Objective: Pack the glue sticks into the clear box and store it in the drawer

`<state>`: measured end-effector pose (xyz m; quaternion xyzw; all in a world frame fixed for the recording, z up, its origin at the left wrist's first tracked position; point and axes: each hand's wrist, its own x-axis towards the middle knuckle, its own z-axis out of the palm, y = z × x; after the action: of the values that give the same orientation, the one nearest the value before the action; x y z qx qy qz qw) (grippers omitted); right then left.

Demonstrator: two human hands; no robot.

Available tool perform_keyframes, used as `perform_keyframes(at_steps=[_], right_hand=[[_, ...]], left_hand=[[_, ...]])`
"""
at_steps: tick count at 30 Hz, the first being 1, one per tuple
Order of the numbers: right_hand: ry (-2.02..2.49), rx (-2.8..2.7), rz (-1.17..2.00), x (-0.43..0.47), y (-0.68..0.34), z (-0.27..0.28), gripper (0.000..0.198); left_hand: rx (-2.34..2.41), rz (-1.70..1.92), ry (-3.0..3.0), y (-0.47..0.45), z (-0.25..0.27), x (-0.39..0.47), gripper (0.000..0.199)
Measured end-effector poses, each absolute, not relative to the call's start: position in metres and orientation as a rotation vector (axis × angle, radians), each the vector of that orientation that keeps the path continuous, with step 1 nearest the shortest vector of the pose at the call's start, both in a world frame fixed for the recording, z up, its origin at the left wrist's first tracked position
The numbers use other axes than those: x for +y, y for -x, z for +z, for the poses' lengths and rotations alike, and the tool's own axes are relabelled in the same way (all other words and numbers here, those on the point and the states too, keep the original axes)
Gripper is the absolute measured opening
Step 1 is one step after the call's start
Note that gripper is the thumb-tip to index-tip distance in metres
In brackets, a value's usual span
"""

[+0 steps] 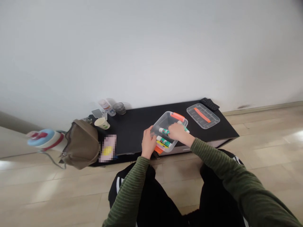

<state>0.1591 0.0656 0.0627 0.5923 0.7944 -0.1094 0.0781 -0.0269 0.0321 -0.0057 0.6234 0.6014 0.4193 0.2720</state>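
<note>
A clear plastic box (161,121) with orange latches stands at the front edge of the black table, its top uncovered. My left hand (148,142) is closed on the box's left rim. Inside the box, my right hand (178,132) has its fingers pinched on a green-and-white glue stick (164,130). Another glue stick (164,141) lies nearer to me in the box, beside a yellow item (162,145) I cannot make out fully. Part of one more green-and-white tube (186,129) shows behind my right hand.
To the right lies the clear lid (203,116) with an orange handle, and a black keypad-like object (209,104) behind it. A paper cup (102,123), a dark glass jar (119,108), a white bottle (107,107), a brown bag (82,143) and a blue-topped bottle (47,138) stand left.
</note>
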Motion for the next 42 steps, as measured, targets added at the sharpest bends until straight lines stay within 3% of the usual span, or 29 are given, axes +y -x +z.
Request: perform_keyframes(at_steps=[7,11,15,19,24,30,42], right_hand=[[-1.567,2.191,-0.434,0.077,-0.148,0.057,0.038],[-1.545,2.252,-0.444,0.074,-0.153,0.06,0.031],[-1.818,2.542,-0.338,0.072,-0.175,0.062,0.033],[-2.376,2.752,-0.192,0.078,-0.221,0.06,0.037],[-2.849,2.382,-0.26,0.087,-0.273,0.029,0.04],[-2.409,2.067,-0.577,0.086,-0.279,-0.017,0.046],[-2.261,2.065,-0.537,0.086,-0.267,-0.016,0.045]], left_hand=[[1.629,1.11,-1.672,0.023,0.002,0.028,0.059],[1.625,1.095,-1.669,0.023,0.001,0.029,0.059],[1.628,1.1,-1.681,0.025,-0.001,0.031,0.058],[1.618,1.112,-1.67,0.025,-0.002,0.032,0.058],[1.598,1.141,-1.66,0.025,-0.004,0.033,0.06],[1.58,1.156,-1.642,0.027,-0.008,0.035,0.061],[1.56,1.165,-1.634,0.026,-0.006,0.035,0.06]])
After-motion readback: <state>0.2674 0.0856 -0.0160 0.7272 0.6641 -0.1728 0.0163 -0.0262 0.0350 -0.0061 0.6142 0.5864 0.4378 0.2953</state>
